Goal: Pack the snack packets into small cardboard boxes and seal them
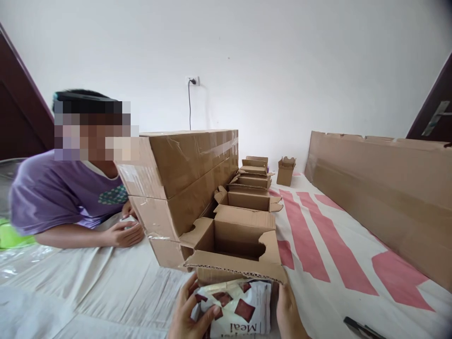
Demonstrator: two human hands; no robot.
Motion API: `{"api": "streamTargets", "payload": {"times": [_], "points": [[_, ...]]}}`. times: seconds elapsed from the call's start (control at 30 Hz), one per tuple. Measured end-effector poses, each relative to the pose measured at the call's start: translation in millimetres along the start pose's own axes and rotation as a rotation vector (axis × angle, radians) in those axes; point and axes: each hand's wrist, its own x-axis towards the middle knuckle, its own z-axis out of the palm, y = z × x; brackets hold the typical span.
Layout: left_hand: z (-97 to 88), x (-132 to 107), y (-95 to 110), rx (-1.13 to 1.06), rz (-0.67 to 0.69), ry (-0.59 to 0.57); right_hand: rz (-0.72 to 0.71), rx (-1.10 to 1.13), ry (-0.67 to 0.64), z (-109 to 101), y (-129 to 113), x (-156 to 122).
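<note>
At the bottom centre, my left hand is closed on a white packet with dark red squares and upside-down lettering that reads "Meal". Its thumb lies across the packet's face. My right hand is at the packet's right side, just under the corner of a flap; its fingers are mostly hidden. Right in front of both hands stands an open cardboard box, flaps folded outward. The near flap hangs over the packet's top edge. The box's inside is dark, and its bottom cannot be made out.
More open boxes run in a row toward the wall. To their left rises a stack of taped cartons. A small box stands farther back. A long cardboard panel is at right, a black object below. A person leans at left.
</note>
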Motion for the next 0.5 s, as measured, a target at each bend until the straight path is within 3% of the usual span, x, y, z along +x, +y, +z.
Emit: {"api": "streamTargets", "payload": {"times": [0.1,0.27,0.5], "points": [[-1.7,3,12,-0.035,-0.055,-0.075,-0.035,0.027,0.074,-3,0,5],[2.7,5,25,-0.089,-0.06,-0.047,-0.038,0.033,0.131,-3,4,9],[6.3,7,6,-0.063,-0.008,-0.016,-0.081,-0.003,0.12,-2,10,9]]}}
